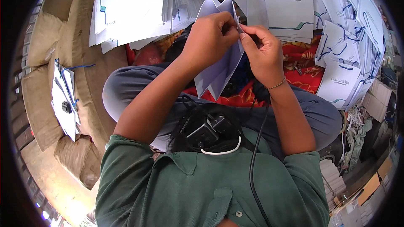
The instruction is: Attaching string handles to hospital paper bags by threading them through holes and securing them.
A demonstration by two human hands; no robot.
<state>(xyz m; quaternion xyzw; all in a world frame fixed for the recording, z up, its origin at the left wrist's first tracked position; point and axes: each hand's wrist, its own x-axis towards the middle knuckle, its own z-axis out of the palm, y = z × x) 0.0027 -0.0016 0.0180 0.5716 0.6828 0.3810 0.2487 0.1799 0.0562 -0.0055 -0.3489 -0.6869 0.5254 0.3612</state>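
A white paper bag point(219, 77) with creased, folded-in sides stands between my two hands above my crossed legs. My left hand point(212, 38) is closed, its fingers curled at the bag's edge and partly inside its fold. With thumb and forefinger, my right hand point(264, 52) pinches the bag's right edge, close to the left fingertips. Whether a cord end lies between the fingers is too small to tell. Finished-looking white bags point(290, 6) with blue cord handles lie just beyond the right hand. A thick stack of flat white bags point(130, 10) lies beyond the left hand.
More corded bags point(341, 80) are heaped at the far right. A brown sofa point(80, 38) stands on the left, with several corded bags point(63, 101) and a small black object on it. Red patterned cloth point(301, 67) covers the ground. A black cable point(254, 159) runs down my chest.
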